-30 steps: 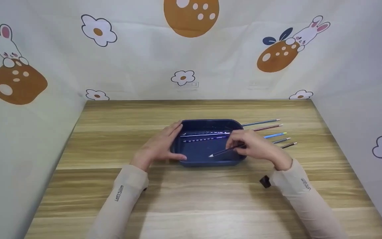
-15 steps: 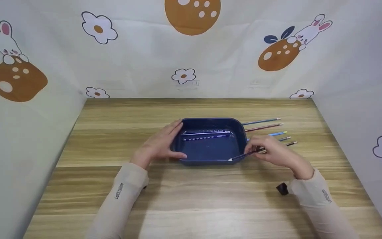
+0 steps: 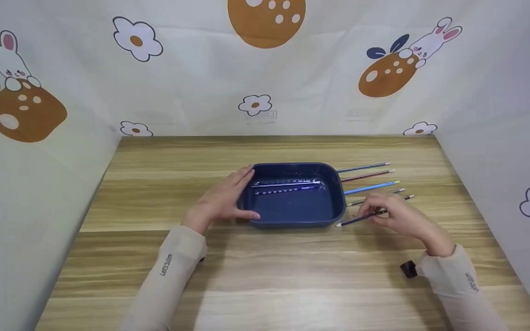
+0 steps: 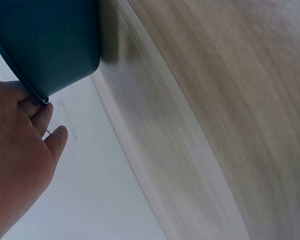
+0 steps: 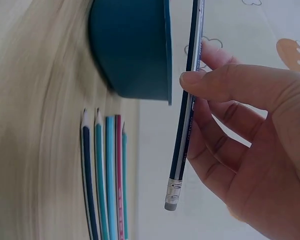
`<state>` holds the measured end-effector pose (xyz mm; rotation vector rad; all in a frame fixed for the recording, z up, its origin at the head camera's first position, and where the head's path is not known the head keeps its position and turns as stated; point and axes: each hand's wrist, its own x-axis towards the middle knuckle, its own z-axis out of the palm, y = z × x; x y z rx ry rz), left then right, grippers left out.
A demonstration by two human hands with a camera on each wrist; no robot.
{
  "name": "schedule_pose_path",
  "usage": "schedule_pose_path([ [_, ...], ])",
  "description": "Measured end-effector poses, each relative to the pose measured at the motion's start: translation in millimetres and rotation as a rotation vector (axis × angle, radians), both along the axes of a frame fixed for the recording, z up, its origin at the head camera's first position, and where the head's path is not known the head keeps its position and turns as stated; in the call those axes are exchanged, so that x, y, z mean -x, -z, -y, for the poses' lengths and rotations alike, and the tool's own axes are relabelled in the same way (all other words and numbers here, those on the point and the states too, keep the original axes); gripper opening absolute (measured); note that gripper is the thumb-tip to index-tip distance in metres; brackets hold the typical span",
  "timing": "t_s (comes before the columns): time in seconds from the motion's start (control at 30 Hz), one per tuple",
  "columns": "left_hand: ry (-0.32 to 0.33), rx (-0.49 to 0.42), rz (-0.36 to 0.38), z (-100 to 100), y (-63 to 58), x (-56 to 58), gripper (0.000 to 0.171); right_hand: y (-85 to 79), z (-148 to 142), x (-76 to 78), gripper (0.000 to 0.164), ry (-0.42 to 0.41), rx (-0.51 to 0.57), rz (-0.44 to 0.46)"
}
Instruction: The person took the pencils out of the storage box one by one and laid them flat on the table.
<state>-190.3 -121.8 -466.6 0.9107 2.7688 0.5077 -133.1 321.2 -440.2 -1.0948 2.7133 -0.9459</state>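
Observation:
A dark blue rectangular plastic bin (image 3: 288, 208) stands on the table. My left hand (image 3: 219, 200) grips its left end, with the thumb over the near rim and the fingers along the far corner; in the left wrist view the fingertips (image 4: 44, 117) sit under the rim. To the right of the bin, my right hand (image 3: 396, 214) pinches a dark, silver-striped pencil (image 5: 181, 150) between thumb and fingers. Its tip points left toward the bin's near corner, outside the wall, and its eraser end is free. Inside the bin lie a shiny silvery pencil (image 3: 283, 185) and a purple patterned pencil (image 3: 288, 190).
Several pencils lie side by side right of the bin, among them a light blue pencil (image 3: 371, 187), a red pencil (image 3: 368, 175) and a dark navy pencil (image 5: 89, 170). Printed cloth walls (image 3: 200, 82) enclose the table's back and sides.
My right hand has drawn the pencil from over the bin, across its right rim, to the table side at the right. My left hand has stayed on the bin.

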Motion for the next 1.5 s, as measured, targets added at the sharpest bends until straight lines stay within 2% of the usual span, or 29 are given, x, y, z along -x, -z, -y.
schedule_pose_path([
  [0.33, -0.009, -0.002, 0.003, 0, -1.2, -0.3, 0.121, 5.8, -22, -5.5, 0.034, 0.132, -0.088, 0.074],
  [0.63, -0.008, 0.007, 0.010, -1, -1.7, -2.3, 0.121, 18.6, -39, -7.9, 0.035, 0.144, -0.076, 0.018],
  [1.0, 0.000, 0.011, 0.008, 0, -3.0, -0.8, 0.122, 32.5, -55, 5.8, 0.037, 0.174, -0.081, 0.011],
  [1.37, -0.004, 0.018, 0.012, -1, -3.0, -1.6, 0.122, 38.4, -63, 16.7, 0.035, 0.219, -0.195, 0.078],
  [1.5, -0.003, 0.024, 0.019, -1, -4.5, -0.3, 0.122, 39.0, -63, 20.1, 0.034, 0.233, -0.231, 0.074],
])
